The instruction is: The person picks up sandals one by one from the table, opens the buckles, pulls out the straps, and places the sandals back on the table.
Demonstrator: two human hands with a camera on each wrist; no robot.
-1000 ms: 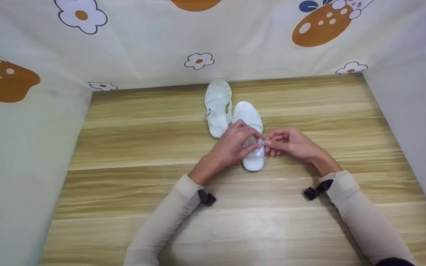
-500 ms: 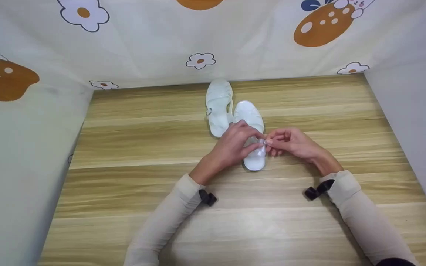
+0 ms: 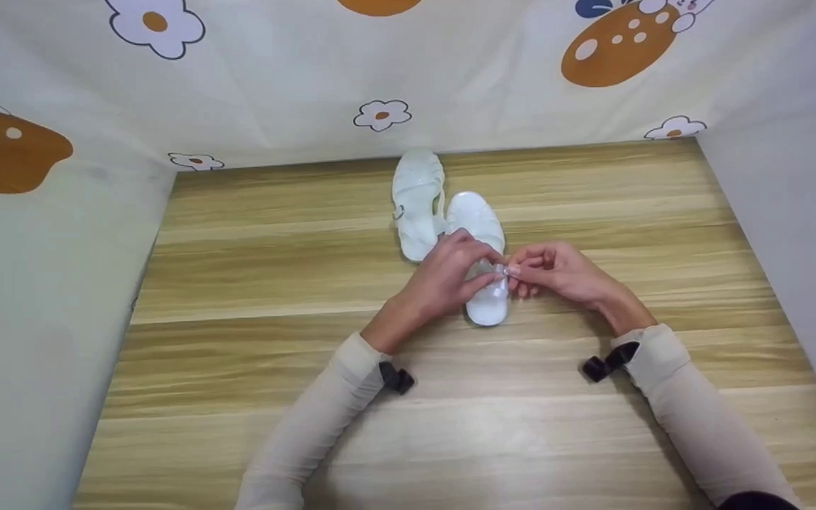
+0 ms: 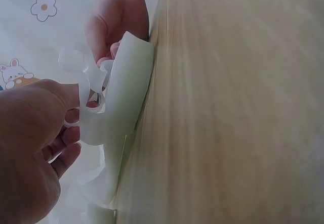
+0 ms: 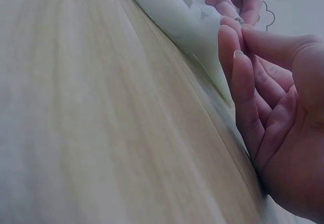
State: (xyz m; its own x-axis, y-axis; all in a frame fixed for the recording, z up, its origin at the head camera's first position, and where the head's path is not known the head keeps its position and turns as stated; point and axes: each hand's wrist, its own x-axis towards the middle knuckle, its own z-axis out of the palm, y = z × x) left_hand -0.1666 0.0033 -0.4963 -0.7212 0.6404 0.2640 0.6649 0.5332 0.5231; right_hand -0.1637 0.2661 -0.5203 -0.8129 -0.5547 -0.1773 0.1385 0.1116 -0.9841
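Two pale, whitish jelly sandals lie on the wood-grain surface in the head view. My left hand (image 3: 447, 273) reaches over the nearer sandal (image 3: 475, 216) and pinches its translucent ankle strap (image 4: 93, 77) between thumb and fingers. From the other side my right hand (image 3: 560, 276) pinches the strap's small metal buckle (image 5: 239, 20) between thumb and index finger, its other fingers loosely curled. The fingertips of both hands almost meet at the sandal's outer edge. The farther sandal (image 3: 418, 188) sits up and to the left, its own buckle (image 3: 399, 212) showing on its left side.
The wood-grain surface (image 3: 273, 283) spreads around the sandals. A pale cloth wall (image 3: 295, 92) with flower and orange prints rises behind, close to the farther sandal's toe. Similar side walls stand left (image 3: 40, 283) and right (image 3: 790, 177).
Both hands stay at the buckle with only slight finger movement. The sandals keep their places; the head view shifts a little.
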